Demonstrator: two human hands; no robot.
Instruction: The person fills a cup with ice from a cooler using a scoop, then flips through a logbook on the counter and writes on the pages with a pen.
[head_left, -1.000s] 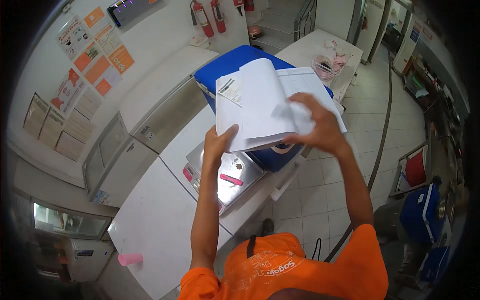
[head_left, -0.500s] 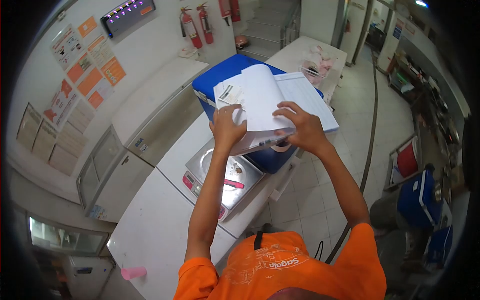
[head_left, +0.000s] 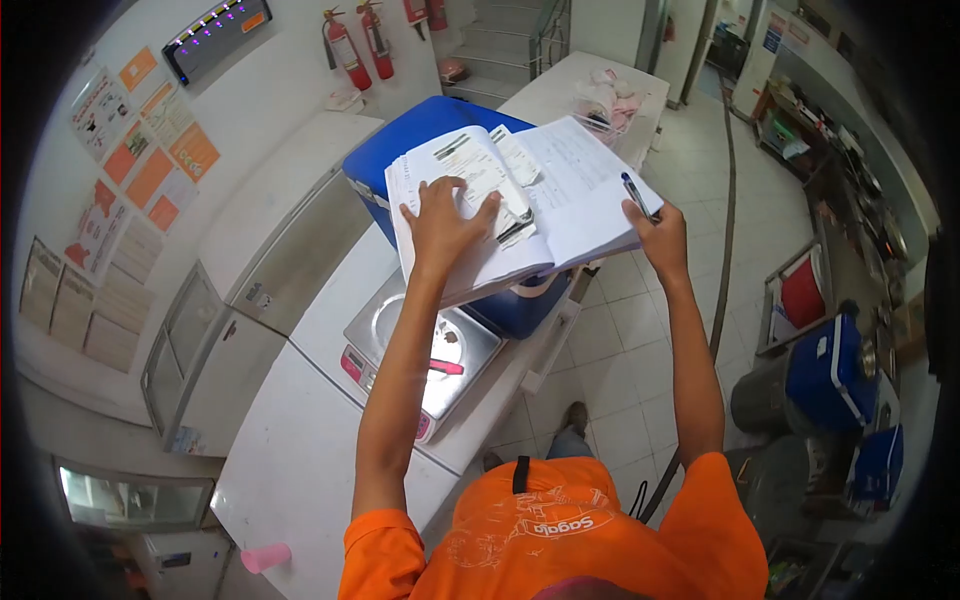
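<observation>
An open notebook point(head_left: 585, 215) lies on top of a blue cooler box point(head_left: 368, 165), with handwriting on its right page. Several printed paper slips point(head_left: 480, 172) are on the left page and near the fold. My left hand point(head_left: 442, 228) rests on the left page with its fingers spread, touching the edge of the slips. At the notebook's right edge, my right hand point(head_left: 660, 238) is closed around a pen point(head_left: 640, 196) that points up and left.
A weighing scale point(head_left: 478, 345) with a pink object point(head_left: 446, 367) on its pan stands on the white counter point(head_left: 290, 440). A pink cup point(head_left: 266, 558) is near the counter's lower corner. Behind the cooler is a wire basket point(head_left: 605, 108); another blue cooler point(head_left: 832, 370) stands at right.
The lifted pages have been turned over and the notebook now lies open, exposing the slips. My right hand has moved right to the page edge, where a pen now shows in it.
</observation>
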